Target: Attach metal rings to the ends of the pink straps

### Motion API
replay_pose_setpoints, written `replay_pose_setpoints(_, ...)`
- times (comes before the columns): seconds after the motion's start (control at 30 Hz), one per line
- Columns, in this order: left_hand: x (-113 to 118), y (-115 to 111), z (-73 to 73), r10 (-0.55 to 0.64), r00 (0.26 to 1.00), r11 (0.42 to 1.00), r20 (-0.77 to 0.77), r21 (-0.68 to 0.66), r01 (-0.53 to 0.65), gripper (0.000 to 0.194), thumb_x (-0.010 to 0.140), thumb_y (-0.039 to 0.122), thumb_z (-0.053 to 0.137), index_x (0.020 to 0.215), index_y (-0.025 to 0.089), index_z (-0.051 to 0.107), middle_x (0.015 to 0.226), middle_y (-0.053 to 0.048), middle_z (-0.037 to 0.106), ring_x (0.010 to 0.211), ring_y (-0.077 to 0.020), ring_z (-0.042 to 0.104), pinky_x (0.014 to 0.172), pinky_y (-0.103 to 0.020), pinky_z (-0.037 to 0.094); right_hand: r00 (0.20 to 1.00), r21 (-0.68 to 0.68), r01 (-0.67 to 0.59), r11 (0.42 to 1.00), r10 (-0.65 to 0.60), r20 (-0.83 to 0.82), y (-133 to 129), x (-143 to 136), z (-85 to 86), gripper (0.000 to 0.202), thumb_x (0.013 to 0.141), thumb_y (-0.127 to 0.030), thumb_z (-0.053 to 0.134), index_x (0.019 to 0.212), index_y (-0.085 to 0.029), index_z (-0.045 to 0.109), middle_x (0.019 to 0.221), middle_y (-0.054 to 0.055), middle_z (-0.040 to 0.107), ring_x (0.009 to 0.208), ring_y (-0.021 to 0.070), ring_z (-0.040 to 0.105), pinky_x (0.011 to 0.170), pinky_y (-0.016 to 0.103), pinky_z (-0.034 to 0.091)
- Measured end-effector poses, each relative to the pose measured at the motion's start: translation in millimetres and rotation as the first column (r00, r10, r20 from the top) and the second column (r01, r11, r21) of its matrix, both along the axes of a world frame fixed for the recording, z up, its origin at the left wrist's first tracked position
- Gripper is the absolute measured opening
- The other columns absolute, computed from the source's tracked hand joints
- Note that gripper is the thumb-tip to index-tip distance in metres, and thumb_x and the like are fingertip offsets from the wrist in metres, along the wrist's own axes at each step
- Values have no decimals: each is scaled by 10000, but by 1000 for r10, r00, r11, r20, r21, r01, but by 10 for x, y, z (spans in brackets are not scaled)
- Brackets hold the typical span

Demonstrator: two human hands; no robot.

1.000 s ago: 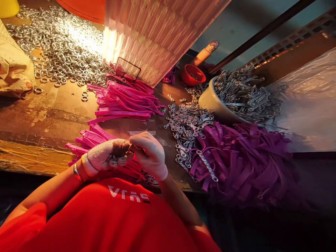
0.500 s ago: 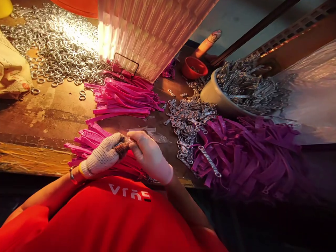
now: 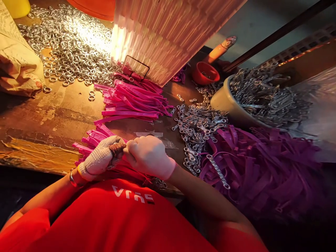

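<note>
My left hand (image 3: 101,156), in a white dotted knit glove with brown wrapping at its fingertips, is closed in front of my red shirt. Against those fingertips presses my right hand (image 3: 150,156), in a thin pale glove, curled with its back upward. Whatever lies between the fingers is hidden. Beneath and behind the hands is a bundle of bright pink straps (image 3: 98,134). A second pile of pink straps (image 3: 131,101) lies just beyond it on the worn brown table (image 3: 52,115).
Many metal rings (image 3: 76,45) are heaped at the far left beside a paper bag (image 3: 19,66). A corrugated translucent sheet (image 3: 162,38) stands behind the straps. To the right are small metal links (image 3: 198,122), purple straps (image 3: 259,171), a red bowl (image 3: 206,75) and a bucket (image 3: 223,96) of metal pieces.
My right hand has turned from a pinch with fingers showing to a curled fist, back upward, and its elbow has swung outward. The left hand has tilted slightly; the whole view has shifted.
</note>
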State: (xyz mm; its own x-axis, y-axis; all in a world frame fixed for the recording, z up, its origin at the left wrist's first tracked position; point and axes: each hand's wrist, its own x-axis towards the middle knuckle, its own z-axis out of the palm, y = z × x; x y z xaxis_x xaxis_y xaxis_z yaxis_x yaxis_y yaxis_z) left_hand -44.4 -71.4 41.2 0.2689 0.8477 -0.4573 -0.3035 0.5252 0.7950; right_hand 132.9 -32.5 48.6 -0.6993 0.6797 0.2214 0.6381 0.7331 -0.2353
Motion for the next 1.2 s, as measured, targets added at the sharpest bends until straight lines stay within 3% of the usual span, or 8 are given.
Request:
replay_pose_setpoints(0.07,-84,52,-14,64,997,998,33,3,-64,335,894,430,667,756,182,490,589,58,411,438,-44,316,386,-152,244,998,-248,-7,969,-8,-58,-49,-73,-27,312,984,-439,545,841,-190,667,681,31,637,612,165,530,589,299,340)
replay_pose_setpoints(0.2,-302,229,21,289,950,949,119,94,-301,259,866,366,703,798,179,537,621,61,404,451,-38,316,390,-149,232,965,-675,-144,724,-47,-257,-49,-138,-75,392,1052,-387,436,794,-203,666,753,-10,685,690,139,610,650,247,449)
replay_pose_setpoints(0.37,-392,292,61,220,975,966,30,130,-222,255,860,359,708,801,185,532,628,52,454,445,-47,356,376,-167,248,910,-631,-149,762,-144,-389,211,-103,-81,289,989,-445,575,1082,-205,706,1114,69,733,1031,206,672,930,335,515)
replay_pose_setpoints(0.5,-246,251,57,151,988,985,-23,92,-149,257,898,389,666,808,188,534,586,54,450,417,-56,353,354,-178,257,832,-619,-121,776,-261,-490,323,-174,-145,633,799,-482,812,1338,-228,597,1334,97,654,1191,232,630,1009,359,515)
replay_pose_setpoints(0.9,-292,350,-56,55,979,989,-195,148,-26,319,914,491,621,833,187,568,534,70,426,410,-70,311,390,-206,243,853,-728,-107,678,-313,-417,304,-169,-107,287,979,-293,523,1177,-157,680,1002,57,730,819,152,649,782,285,519)
replay_pose_setpoints(1.0,-592,595,-115,170,812,933,-558,356,49,355,929,478,597,782,156,620,530,49,436,485,-90,351,473,-228,278,849,-746,-80,661,-347,-399,277,-128,-94,237,973,-320,539,1052,-175,709,900,29,716,740,137,618,718,268,488)
replay_pose_setpoints(1.07,-797,807,-166,290,514,871,-808,445,208,335,933,417,608,763,133,660,637,0,568,627,-113,452,603,-235,356,847,-721,-72,689,-340,-409,238,-101,-88,220,967,-322,548,996,-184,716,925,34,731,812,151,643,767,272,486)
replay_pose_setpoints(1.2,-971,1155,-295,160,124,887,-979,198,418,367,978,339,540,1137,62,720,1035,-132,741,900,-190,578,850,-297,420,841,-660,-24,751,-341,-419,151,-44,-99,216,968,-307,529,994,-193,710,966,50,751,875,173,670,813,283,490)
